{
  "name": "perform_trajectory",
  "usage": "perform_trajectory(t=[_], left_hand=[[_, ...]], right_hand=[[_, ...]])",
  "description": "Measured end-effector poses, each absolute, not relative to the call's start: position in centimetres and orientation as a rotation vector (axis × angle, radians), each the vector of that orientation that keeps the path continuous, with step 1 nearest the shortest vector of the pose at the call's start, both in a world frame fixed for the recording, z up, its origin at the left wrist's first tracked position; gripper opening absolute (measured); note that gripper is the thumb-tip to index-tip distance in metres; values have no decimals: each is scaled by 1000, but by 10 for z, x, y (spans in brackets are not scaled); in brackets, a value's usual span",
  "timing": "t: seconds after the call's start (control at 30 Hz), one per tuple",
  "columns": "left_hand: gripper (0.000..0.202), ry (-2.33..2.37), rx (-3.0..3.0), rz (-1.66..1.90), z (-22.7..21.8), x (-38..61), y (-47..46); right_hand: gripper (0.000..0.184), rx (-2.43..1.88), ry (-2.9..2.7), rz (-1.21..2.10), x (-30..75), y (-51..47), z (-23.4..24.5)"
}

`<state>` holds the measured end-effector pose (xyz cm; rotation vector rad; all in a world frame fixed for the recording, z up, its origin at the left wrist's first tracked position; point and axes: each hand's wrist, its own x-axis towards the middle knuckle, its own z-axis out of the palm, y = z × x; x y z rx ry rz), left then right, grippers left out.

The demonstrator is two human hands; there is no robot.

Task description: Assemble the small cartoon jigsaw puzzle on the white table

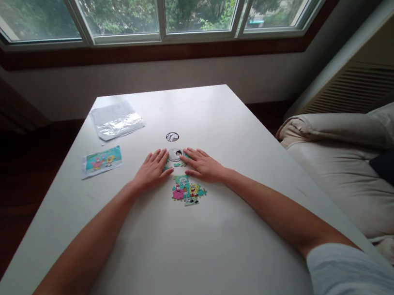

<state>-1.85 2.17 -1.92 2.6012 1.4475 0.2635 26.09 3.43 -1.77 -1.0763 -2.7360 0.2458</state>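
My left hand [152, 170] lies flat on the white table with its fingers spread, beside a round greyish disc [173, 155] with a dark spot. Across from it, my right hand [204, 165] also rests palm down, fingers apart, at the disc's right side. Loose green-blue jigsaw pieces [177, 165] show between the hands, some partly hidden under the fingers. Nearer to me sits a partly joined jigsaw puzzle [185, 190] with pink, pale and yellow cartoon figures. Beyond the disc is a second round item [172, 136], dark-rimmed with a pale pattern.
On the left of the table [184, 261] lies a printed picture [101, 161] of the same cartoon figures. A clear plastic bag with papers [118, 121] is farther back. A pale sofa [332, 172] stands at the right, and a window [159, 8] spans the far wall.
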Motion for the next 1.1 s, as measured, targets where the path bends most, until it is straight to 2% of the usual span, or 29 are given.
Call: perform_trajectory(t=[0.1,0.2,0.43,0.7,0.9,1.0,1.1], left_hand=[[73,1352,2628,262,-13,-22,16],[63,1260,2618,373,-7,-24,15],[40,1299,2313,819,0,-36,26],[29,1313,2417,748,-1,-57,34],[31,1351,2408,760,-6,-61,37],[35,1358,2436,770,-7,-59,37],[41,1296,2466,721,-8,-54,36]], right_hand=[[57,-1013,-2678,270,263,34,-15],[47,-922,-2626,320,264,35,-13],[42,-768,-2592,413,267,34,-8],[44,-754,-2572,448,266,33,-5],[34,-876,-2457,369,266,39,-10],[40,-1084,-2382,321,267,42,-14],[59,-1160,-2449,332,268,42,-16]])
